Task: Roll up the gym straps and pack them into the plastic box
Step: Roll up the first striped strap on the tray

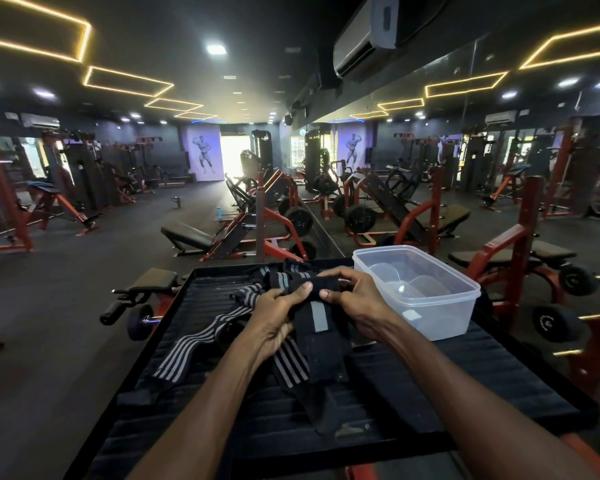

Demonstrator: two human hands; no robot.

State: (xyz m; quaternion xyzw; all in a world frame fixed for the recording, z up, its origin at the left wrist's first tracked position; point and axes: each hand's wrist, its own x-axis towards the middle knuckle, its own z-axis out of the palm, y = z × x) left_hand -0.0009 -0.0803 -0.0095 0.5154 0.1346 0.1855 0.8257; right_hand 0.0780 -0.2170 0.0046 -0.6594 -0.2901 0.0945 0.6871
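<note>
Both hands, left (274,315) and right (355,299), grip black strap (321,317); plastic box (420,292) at right on counter (465,382).

plastic box (430,308) open-topped, bare tray (465,382) beside it, straps (201,334) heaped left

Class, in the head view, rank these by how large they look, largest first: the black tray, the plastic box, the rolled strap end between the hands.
1. black tray
2. plastic box
3. rolled strap end
</note>
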